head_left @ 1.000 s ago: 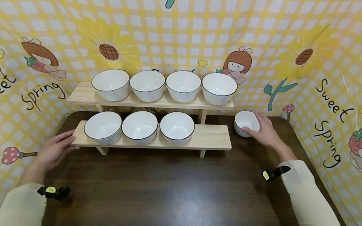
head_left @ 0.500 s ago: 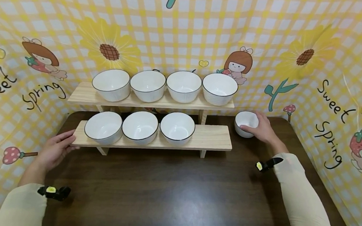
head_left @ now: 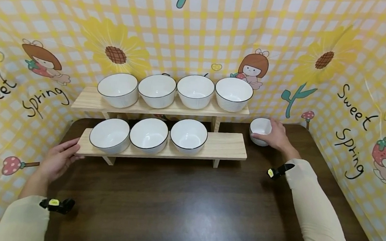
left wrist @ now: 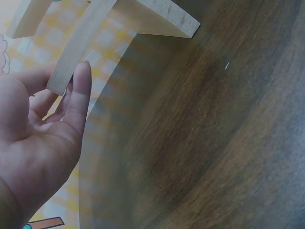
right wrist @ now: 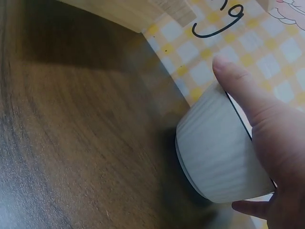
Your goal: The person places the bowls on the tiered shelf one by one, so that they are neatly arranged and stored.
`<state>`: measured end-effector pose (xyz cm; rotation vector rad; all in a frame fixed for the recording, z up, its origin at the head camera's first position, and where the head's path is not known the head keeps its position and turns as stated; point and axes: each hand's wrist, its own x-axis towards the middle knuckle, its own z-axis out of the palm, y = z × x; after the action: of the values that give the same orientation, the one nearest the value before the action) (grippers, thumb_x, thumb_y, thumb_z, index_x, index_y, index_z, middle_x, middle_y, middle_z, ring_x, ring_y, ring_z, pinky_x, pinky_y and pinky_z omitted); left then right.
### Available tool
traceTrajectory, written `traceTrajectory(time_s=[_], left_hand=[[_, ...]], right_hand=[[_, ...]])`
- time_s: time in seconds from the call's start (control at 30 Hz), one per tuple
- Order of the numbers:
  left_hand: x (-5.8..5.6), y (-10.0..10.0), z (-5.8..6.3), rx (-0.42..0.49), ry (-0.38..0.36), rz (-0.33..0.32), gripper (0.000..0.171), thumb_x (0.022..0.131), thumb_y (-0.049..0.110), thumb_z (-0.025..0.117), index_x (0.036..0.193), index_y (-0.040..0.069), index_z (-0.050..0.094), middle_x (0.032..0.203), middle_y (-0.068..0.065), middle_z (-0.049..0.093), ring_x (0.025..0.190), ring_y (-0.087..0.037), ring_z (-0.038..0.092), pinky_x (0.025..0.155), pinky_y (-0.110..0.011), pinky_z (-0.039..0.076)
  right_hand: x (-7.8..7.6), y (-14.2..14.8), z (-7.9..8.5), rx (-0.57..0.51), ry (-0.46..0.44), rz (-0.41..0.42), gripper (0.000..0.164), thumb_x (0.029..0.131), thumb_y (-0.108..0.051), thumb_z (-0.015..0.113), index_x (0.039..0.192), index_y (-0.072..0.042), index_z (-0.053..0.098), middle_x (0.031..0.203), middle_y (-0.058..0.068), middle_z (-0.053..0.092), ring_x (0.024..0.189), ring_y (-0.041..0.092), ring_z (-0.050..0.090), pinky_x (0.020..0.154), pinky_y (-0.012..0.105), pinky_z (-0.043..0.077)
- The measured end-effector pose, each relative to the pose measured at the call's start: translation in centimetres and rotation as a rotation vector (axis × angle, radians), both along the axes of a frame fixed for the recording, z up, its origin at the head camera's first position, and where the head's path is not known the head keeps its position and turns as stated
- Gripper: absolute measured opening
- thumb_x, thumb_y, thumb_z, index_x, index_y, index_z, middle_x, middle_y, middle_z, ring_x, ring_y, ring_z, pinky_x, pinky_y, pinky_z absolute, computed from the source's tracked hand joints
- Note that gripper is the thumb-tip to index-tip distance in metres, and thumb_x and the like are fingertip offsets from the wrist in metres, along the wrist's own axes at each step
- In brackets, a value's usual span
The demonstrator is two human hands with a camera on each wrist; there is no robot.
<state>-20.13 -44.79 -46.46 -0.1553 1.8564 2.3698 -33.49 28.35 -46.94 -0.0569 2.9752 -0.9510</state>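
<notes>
My left hand grips the left end of the lower wooden shelf board. In the left wrist view its fingers lie around the board's end. At the right, my right hand holds a small white bowl with a dark rim, its thumb and fingers spread across the rim. The right wrist view shows the ribbed outer side of this bowl, close over the table, with digits on two opposite sides. Three larger white bowls, the rightmost one among them, stand on the lower board.
Several more white bowls line the upper wooden shelf board behind. The two-tier rack stands on a dark brown wooden table. Yellow checked cloth with printed figures covers the back and both sides.
My right hand has shifted slightly left over the small bowl, and the right forearm has swung inward to the left. The small bowl stays in place. My left hand has not moved.
</notes>
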Motion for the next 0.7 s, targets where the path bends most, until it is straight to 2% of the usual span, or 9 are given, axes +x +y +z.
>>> traceTrajectory(time_s=[0.13, 0.3, 0.7], left_hand=[[0.08, -0.01, -0.03, -0.001, 0.010, -0.001, 0.030, 0.105, 0.005, 0.055, 0.112, 0.026, 0.075, 0.106, 0.009, 0.073, 0.085, -0.011, 0.071, 0.076, -0.022, 0.060], [0.17, 0.08, 0.07, -0.012, 0.016, 0.001, 0.028, 0.105, 0.006, 0.056, 0.112, 0.027, 0.075, 0.105, 0.009, 0.073, 0.084, -0.011, 0.071, 0.076, -0.021, 0.060], [0.10, 0.01, -0.06, -0.076, 0.008, 0.016, 0.024, 0.104, 0.013, 0.061, 0.111, 0.031, 0.074, 0.103, 0.010, 0.073, 0.082, -0.011, 0.071, 0.075, -0.020, 0.060]], right_hand=[[-0.18, -0.12, 0.02, 0.055, -0.032, 0.001, 0.123, 0.080, -0.054, 0.082, 0.161, 0.003, 0.009, 0.156, 0.038, 0.015, 0.141, 0.056, 0.019, 0.110, 0.068, 0.035], [-0.18, -0.22, 0.16, 0.078, -0.052, 0.004, 0.123, 0.081, -0.055, 0.080, 0.161, 0.004, 0.007, 0.154, 0.039, 0.016, 0.139, 0.056, 0.023, 0.107, 0.069, 0.038], [0.05, -0.21, 0.18, 0.100, -0.022, -0.001, 0.118, 0.080, -0.054, 0.080, 0.160, 0.003, 0.014, 0.148, 0.038, 0.024, 0.130, 0.053, 0.032, 0.098, 0.067, 0.045]])
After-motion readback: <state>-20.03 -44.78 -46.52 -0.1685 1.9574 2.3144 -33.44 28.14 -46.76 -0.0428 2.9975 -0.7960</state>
